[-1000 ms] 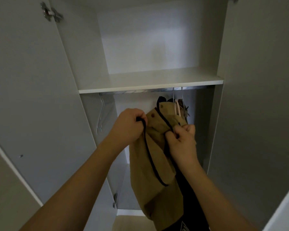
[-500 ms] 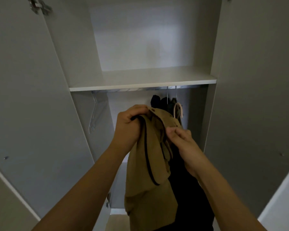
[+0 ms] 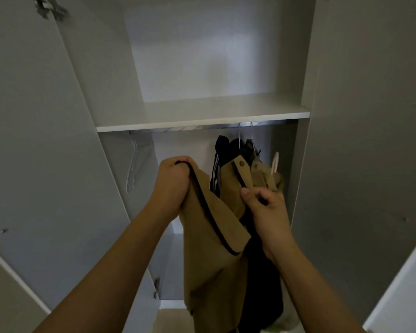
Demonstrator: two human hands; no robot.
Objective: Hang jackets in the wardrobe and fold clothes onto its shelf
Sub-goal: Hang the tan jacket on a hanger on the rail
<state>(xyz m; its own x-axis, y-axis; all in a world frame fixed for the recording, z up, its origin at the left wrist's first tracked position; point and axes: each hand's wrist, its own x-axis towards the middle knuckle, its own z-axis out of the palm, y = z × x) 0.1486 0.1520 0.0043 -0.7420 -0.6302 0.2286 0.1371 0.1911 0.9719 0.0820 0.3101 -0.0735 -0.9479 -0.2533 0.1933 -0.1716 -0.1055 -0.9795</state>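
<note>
**Tan jacket being settled on the rail**

Tan jacket (image 3: 211, 236) hangs between both hands, below the shelf (image 3: 202, 121). Left hand (image 3: 172, 186) clenches its dark-piped front edge; right hand (image 3: 267, 212) pinches the opposite edge near the collar. Both forearms reach upward. Next, probably straighten the fronts, then let go.

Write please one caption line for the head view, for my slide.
Both hands, left and right, grip a tan jacket below the wardrobe shelf.
</note>
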